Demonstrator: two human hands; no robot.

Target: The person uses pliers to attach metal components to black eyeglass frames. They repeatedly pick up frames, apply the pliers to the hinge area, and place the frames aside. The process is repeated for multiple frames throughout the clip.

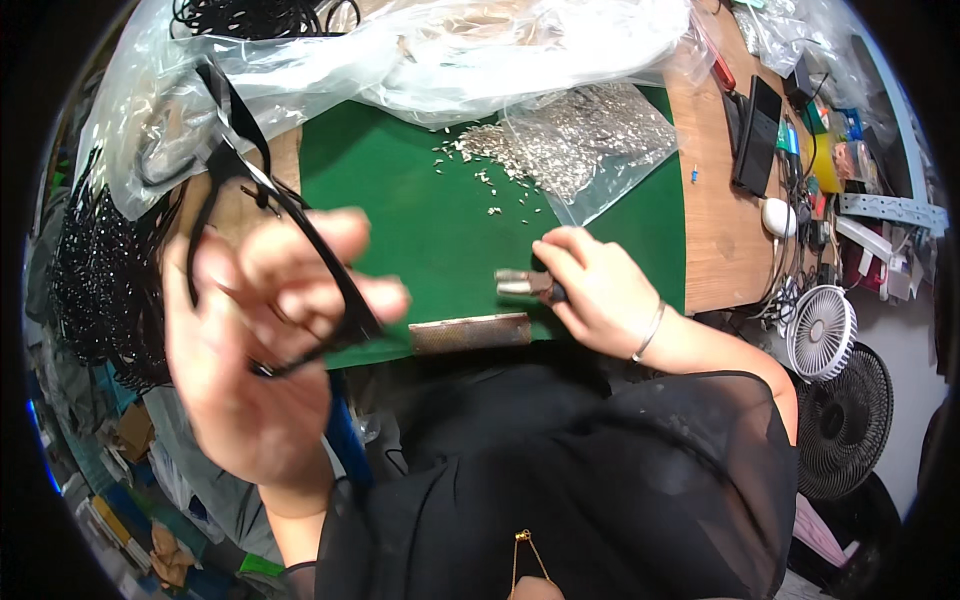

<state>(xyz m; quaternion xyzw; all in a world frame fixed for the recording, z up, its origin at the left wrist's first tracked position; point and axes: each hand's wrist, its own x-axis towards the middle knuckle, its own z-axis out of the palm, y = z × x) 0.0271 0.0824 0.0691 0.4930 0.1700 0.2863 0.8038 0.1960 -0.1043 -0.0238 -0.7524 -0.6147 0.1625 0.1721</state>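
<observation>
Raised at the left and blurred by motion, my left hand [235,390] has its fingers curled around a black glasses frame [350,290]. The frame is tilted and very near the camera; the exact grip is hard to make out. My right hand [610,290] rests low on the green mat [400,210], closed around a pair of pliers [530,285] whose jaws point left. Just below the jaws, a textured metal piece [470,333] lies along the mat's front edge. Small silver metal pieces [490,145] are scattered beyond my hands, beside a clear bag [600,140] full of them.
Large clear plastic sheeting [430,60] covers the table's far side. A bundle of black cords [105,270] hangs at the left, with more black cords [250,15] at the far left. On the right are a phone [758,135], cables, a white fan [820,332] and a black fan [850,420].
</observation>
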